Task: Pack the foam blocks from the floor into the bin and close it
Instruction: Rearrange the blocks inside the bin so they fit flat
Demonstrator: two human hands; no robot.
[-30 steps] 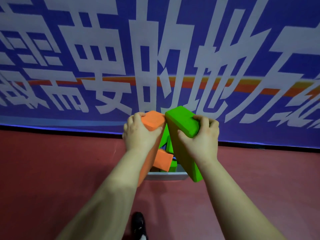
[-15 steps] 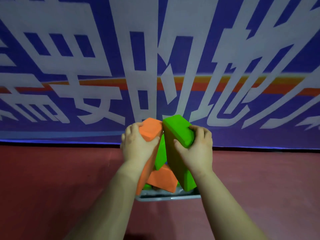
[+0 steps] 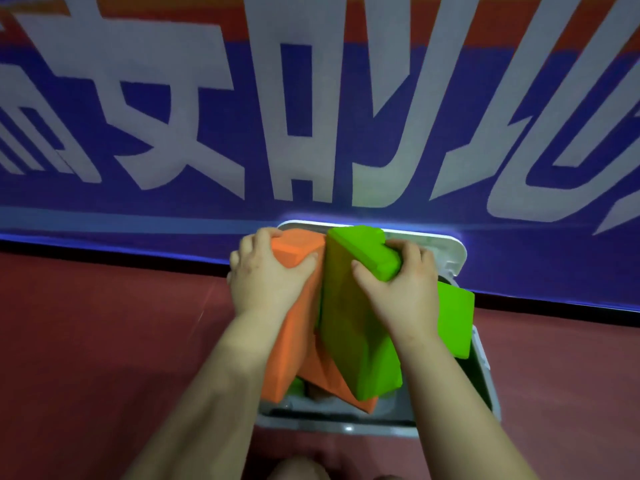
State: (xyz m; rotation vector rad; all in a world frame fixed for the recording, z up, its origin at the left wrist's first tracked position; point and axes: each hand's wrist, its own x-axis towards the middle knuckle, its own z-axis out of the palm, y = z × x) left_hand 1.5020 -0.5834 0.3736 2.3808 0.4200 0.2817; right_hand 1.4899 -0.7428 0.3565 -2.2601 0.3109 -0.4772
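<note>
My left hand [image 3: 268, 271] grips the orange foam block [image 3: 294, 327], my right hand [image 3: 398, 289] the green foam block [image 3: 353, 334]; I should press both upright into the grey bin [image 3: 485, 368].

Your left hand [image 3: 266, 277] grips an orange foam block [image 3: 294, 327], plain and unpatterned, and your right hand [image 3: 398, 289] grips a bright green foam block [image 3: 353, 334], its near face shaded to an olive tone. You see a second green block [image 3: 453, 320] and another orange block [image 3: 332, 382] in the pale grey bin [image 3: 336, 426], whose raised lid [image 3: 446, 245] looks white. The floor [image 3: 104, 341] is dark red. The banner [image 3: 311, 116] is deep blue with large white characters and an orange-red stripe.
</note>
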